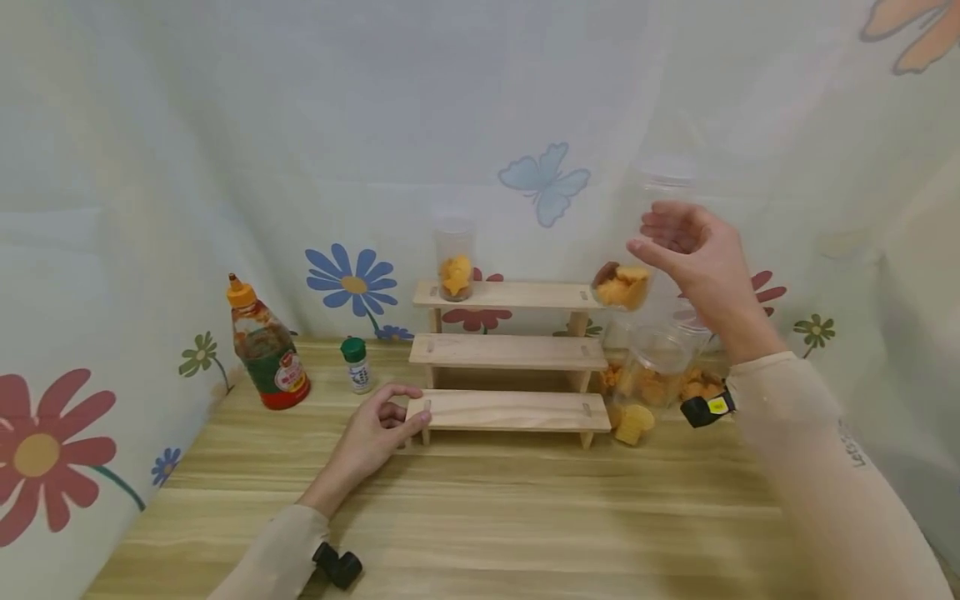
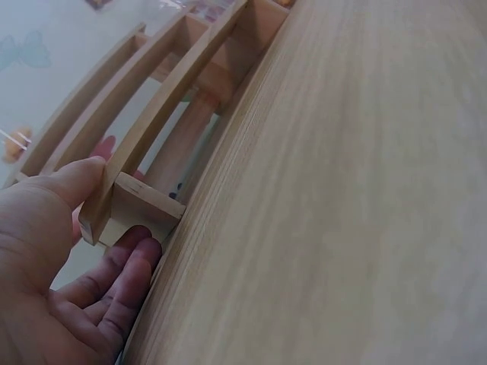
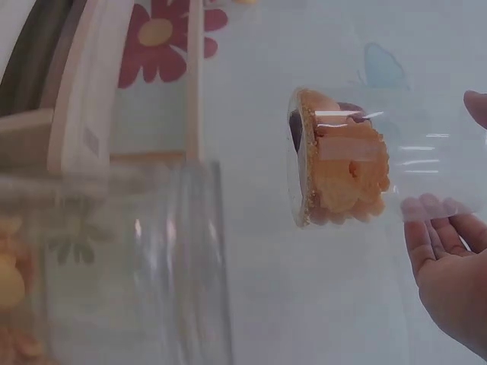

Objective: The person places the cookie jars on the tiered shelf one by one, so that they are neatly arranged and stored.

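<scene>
My left hand (image 1: 371,429) grips the left end of the lowest step of a three-tier wooden display shelf (image 1: 510,408). In the left wrist view, the thumb lies along the step (image 2: 152,125) and the other fingers curl in near its leg. My right hand (image 1: 701,258) holds up a clear jar with orange snacks (image 1: 622,287) at its bottom, beside the right end of the top tier. In the right wrist view, fingers and thumb are around the upper part of this jar (image 3: 342,167). A smaller clear jar of orange snacks (image 1: 455,275) stands on the top tier's left end.
Several clear jars with orange snacks (image 1: 652,375) stand close together right of the shelf, below my right hand. A sauce bottle with an orange cap (image 1: 273,358) and a green-capped shaker (image 1: 357,367) stand left on the wood-grain table (image 1: 480,517). A flower-printed curtain (image 1: 360,125) hangs behind.
</scene>
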Demonstrator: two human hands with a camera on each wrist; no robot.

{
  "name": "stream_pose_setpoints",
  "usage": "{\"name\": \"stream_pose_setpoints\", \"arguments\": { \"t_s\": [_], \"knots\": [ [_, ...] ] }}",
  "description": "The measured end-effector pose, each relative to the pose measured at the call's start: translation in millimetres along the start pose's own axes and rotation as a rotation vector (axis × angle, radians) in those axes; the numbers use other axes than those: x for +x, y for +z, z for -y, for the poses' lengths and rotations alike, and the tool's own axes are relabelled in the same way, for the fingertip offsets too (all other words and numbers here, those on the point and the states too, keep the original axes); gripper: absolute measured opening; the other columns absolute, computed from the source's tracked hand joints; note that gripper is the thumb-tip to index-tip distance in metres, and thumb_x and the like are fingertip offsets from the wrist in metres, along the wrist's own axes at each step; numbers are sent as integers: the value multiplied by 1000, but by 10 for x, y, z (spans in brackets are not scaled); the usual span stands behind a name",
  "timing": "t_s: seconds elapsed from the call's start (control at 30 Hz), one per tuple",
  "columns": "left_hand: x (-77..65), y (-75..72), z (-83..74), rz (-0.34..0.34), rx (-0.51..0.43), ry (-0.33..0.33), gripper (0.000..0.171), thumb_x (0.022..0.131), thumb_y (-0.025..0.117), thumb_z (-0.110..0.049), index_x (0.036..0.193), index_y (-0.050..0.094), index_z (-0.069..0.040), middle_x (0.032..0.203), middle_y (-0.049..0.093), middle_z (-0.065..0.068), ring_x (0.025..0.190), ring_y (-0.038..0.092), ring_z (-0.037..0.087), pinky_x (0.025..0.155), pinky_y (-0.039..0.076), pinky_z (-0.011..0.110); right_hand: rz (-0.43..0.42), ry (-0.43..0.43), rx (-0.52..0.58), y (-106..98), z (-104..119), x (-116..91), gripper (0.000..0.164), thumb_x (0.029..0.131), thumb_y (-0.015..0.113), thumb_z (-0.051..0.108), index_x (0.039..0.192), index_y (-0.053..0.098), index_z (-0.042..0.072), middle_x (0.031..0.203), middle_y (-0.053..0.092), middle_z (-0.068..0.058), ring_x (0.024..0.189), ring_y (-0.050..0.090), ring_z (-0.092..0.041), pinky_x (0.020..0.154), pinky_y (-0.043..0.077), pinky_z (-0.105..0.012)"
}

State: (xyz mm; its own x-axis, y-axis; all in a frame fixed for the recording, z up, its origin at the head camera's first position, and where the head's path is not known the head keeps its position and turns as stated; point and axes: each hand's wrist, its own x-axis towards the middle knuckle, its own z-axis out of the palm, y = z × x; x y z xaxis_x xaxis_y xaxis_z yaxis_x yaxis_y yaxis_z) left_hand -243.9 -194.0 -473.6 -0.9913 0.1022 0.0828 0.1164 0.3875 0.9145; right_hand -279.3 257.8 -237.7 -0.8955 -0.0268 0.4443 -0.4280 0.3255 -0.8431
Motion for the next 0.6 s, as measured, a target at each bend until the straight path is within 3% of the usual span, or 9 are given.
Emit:
{"name": "stream_pose_setpoints", "arguments": {
  "t_s": [0.33, 0.6],
  "knots": [
    [8, -7, -7, -4, 15, 18, 44, 101, 86, -39, 137, 67, -22, 86, 73, 8, 73, 60, 19, 60, 46, 28, 71, -3, 87, 572, -31, 233, 68, 101, 87, 27, 156, 55, 3, 151, 62, -20, 128, 66, -21, 107, 54, -22],
    [-2, 7, -4, 0, 9, 27, 42, 102, 85, -39, 137, 68, -24, 88, 75, 10, 71, 61, 20, 59, 46, 27, 99, 15, 99, 913, -80, 340, 67, 100, 88, 29, 153, 55, 3, 149, 62, -19, 130, 64, -24, 117, 50, -35]
  ]
}}
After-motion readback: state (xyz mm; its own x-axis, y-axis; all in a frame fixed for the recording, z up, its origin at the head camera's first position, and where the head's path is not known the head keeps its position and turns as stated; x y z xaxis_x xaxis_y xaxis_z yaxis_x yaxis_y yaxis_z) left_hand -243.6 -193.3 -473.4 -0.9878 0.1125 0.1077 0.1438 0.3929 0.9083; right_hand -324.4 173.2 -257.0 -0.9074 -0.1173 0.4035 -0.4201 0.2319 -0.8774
